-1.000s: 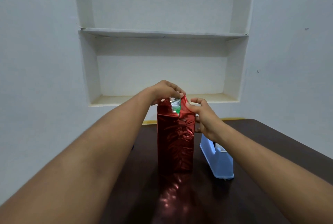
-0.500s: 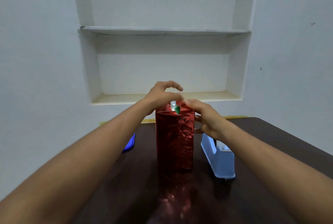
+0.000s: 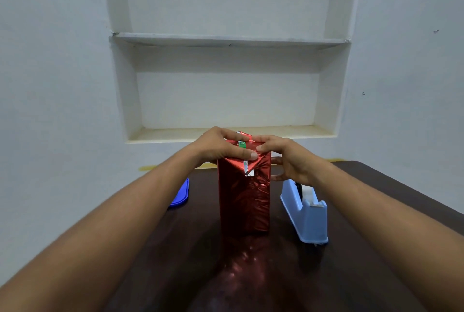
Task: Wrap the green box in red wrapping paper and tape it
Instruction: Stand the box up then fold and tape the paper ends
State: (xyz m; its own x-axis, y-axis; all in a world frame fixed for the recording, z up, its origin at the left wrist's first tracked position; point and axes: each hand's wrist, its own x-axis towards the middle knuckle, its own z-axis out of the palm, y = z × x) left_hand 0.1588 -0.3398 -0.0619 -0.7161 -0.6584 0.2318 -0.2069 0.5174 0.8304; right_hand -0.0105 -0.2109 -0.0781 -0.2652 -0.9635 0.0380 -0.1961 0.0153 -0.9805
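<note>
A tall box stands upright on the dark table, covered in shiny red wrapping paper (image 3: 244,198). Only a small patch of the green box (image 3: 242,145) shows at the top, between the folds. My left hand (image 3: 221,147) lies on the top left, its thumb pressing a triangular paper flap down over the front face; the flap's silver underside shows at its tip. My right hand (image 3: 283,158) holds the top right corner, fingers on the top fold and against the right side.
A light blue tape dispenser (image 3: 305,213) with a white roll stands just right of the box. A blue lid-like object (image 3: 179,195) lies at the left table edge. A white wall niche with shelves (image 3: 228,40) is behind the dark table (image 3: 364,261).
The open paper at the top has been folded down. A front flap now hangs over the face, less green shows, and both hands have come lower onto the top.
</note>
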